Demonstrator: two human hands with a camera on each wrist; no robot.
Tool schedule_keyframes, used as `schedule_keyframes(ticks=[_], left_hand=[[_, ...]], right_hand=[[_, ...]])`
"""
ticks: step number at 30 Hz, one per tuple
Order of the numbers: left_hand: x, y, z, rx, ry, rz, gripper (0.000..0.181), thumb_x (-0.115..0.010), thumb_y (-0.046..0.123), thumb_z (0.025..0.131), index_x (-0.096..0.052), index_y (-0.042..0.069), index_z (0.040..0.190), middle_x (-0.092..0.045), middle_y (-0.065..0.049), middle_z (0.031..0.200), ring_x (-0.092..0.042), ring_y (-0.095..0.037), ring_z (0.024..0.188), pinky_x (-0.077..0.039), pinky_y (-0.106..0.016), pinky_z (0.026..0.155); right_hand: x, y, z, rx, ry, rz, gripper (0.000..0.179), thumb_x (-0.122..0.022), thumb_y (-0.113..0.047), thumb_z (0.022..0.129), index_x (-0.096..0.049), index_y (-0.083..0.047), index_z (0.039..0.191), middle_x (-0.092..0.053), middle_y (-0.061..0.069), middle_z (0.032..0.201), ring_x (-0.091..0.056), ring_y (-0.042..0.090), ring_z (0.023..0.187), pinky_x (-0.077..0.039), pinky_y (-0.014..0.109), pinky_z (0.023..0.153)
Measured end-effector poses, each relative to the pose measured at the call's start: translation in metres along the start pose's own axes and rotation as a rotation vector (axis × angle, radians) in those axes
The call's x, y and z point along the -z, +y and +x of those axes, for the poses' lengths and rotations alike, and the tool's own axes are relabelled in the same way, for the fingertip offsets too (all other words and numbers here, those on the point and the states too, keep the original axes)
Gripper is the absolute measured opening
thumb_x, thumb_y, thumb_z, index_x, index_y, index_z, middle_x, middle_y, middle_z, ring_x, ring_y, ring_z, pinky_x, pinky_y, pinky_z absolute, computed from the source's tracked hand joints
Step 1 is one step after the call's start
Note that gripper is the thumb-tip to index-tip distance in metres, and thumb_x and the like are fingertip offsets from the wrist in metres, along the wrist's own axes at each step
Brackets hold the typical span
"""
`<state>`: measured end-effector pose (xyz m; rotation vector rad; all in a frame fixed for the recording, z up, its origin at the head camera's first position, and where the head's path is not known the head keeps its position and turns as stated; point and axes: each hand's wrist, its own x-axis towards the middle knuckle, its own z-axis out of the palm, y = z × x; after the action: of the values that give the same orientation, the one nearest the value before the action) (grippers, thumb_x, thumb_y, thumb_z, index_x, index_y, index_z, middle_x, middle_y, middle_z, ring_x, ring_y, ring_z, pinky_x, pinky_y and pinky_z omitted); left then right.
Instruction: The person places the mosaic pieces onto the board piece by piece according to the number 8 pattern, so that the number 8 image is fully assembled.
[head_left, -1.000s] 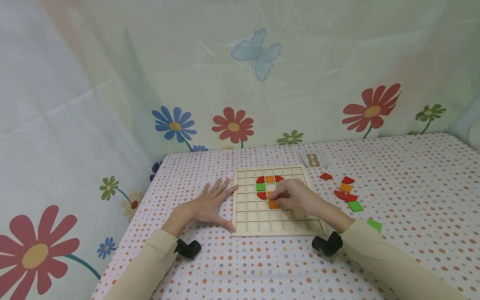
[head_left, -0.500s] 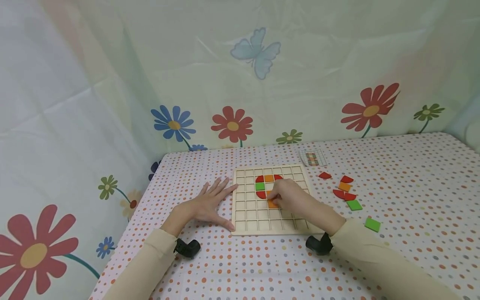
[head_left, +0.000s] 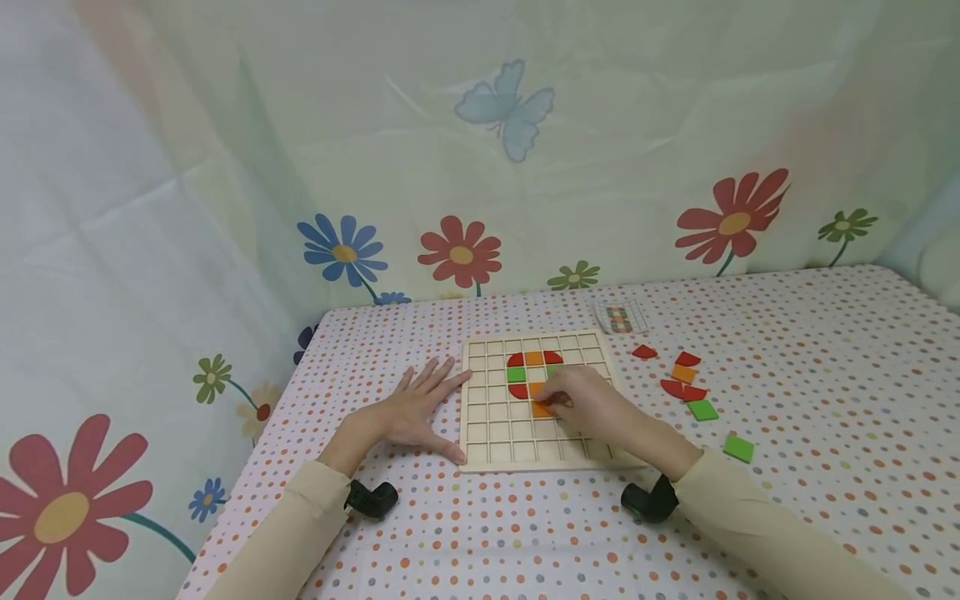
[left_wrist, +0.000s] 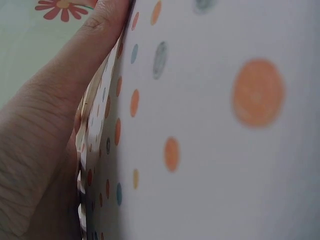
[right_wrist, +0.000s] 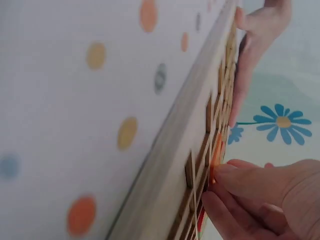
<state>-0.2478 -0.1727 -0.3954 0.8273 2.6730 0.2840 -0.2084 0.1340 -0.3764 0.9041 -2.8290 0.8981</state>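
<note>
On the table lies a light wooden grid board (head_left: 498, 454). My left hand (head_left: 412, 417) spreads its straight fingers by the board's left edge, with fingertips and thumb tip right at the rim. In the head view my right hand (head_left: 588, 404) is over the middle of the board. Its thumb and fingertips pinch an orange square tile (right_wrist: 216, 159), low at the grid cells. Around it in the grid are red quarter-round tiles (head_left: 517, 390), a green square tile (head_left: 516, 374) and another orange tile (head_left: 533, 358). The right hand partly hides a second green tile.
Right of the board lie loose red quarter-round pieces (head_left: 688, 359), an orange square (head_left: 683, 373) and two green squares (head_left: 738, 447). A small pattern card (head_left: 620, 317) is behind the board. A flowered cloth backdrop (head_left: 630, 125) stands at the table's far edge.
My right hand stays at the orange tile, its wrist and fingers shifting slightly. The sleeve has uncovered the nearer green square. My left hand holds its place.
</note>
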Motion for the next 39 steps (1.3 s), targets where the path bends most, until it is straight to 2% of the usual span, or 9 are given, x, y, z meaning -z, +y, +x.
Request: schedule_keyframes(ticks=[4,10,15,20,25,33,39], left_hand=[[-0.002,-0.001,-0.001,0.003,-0.002,0.004,0.123,-0.082,0.068,0.078,-0.01,0.028,0.17,0.006,-0.008,0.177,0.01,-0.033,0.161,0.003,-0.061,0.128],[-0.005,-0.004,-0.004,0.015,-0.001,0.005,0.123,-0.081,0.069,0.078,-0.011,0.028,0.17,0.005,-0.008,0.177,0.01,-0.034,0.161,0.002,-0.061,0.128],[-0.006,-0.007,-0.008,0.007,0.002,0.003,0.123,-0.081,0.069,0.078,-0.01,0.028,0.17,0.005,-0.008,0.176,0.009,-0.034,0.161,0.002,-0.061,0.128],[-0.005,-0.007,-0.007,0.005,0.003,0.011,0.123,-0.081,0.069,0.078,-0.011,0.027,0.17,0.006,-0.008,0.176,0.009,-0.034,0.161,0.001,-0.062,0.128],[-0.003,-0.001,-0.004,-0.002,-0.001,0.01,0.123,-0.081,0.068,0.079,-0.011,0.026,0.17,0.005,-0.009,0.176,0.01,-0.035,0.161,0.002,-0.062,0.127],[0.0,0.001,-0.002,-0.019,0.005,0.013,0.123,-0.082,0.067,0.079,-0.01,0.025,0.17,0.006,-0.009,0.176,0.011,-0.035,0.161,0.002,-0.062,0.127],[0.001,0.001,-0.002,-0.027,0.004,0.005,0.123,-0.082,0.066,0.079,-0.01,0.025,0.17,0.007,-0.009,0.176,0.012,-0.035,0.161,0.003,-0.062,0.127]], right_hand=[[0.014,0.008,-0.014,-0.005,-0.047,0.045,0.02,-0.075,0.008,0.091,-0.08,-0.001,0.108,-0.075,0.003,0.101,-0.07,0.021,0.095,-0.062,0.036,0.082],[0.048,0.023,-0.038,-0.102,-0.028,-0.032,0.019,-0.08,0.004,0.089,-0.079,-0.002,0.107,-0.073,0.005,0.103,-0.071,0.026,0.094,-0.062,0.044,0.082],[0.069,0.051,-0.054,-0.119,0.017,-0.127,0.021,-0.083,0.006,0.084,-0.08,-0.002,0.103,-0.073,0.011,0.103,-0.069,0.03,0.092,-0.061,0.047,0.077],[0.074,0.081,-0.067,-0.172,0.017,-0.15,0.021,-0.083,0.007,0.083,-0.08,-0.001,0.102,-0.073,0.016,0.105,-0.069,0.036,0.096,-0.061,0.051,0.078],[0.073,0.096,-0.071,-0.216,0.025,-0.149,0.021,-0.083,0.004,0.083,-0.078,0.004,0.104,-0.073,0.014,0.099,-0.069,0.031,0.089,-0.061,0.048,0.076],[0.083,0.098,-0.065,-0.258,-0.022,-0.13,0.024,-0.085,0.002,0.084,-0.078,0.005,0.107,-0.07,0.008,0.092,-0.067,0.022,0.083,-0.058,0.035,0.069],[0.089,0.099,-0.06,-0.29,-0.068,-0.101,0.023,-0.084,0.002,0.084,-0.078,0.005,0.107,-0.069,0.008,0.092,-0.068,0.027,0.086,-0.06,0.043,0.074]])
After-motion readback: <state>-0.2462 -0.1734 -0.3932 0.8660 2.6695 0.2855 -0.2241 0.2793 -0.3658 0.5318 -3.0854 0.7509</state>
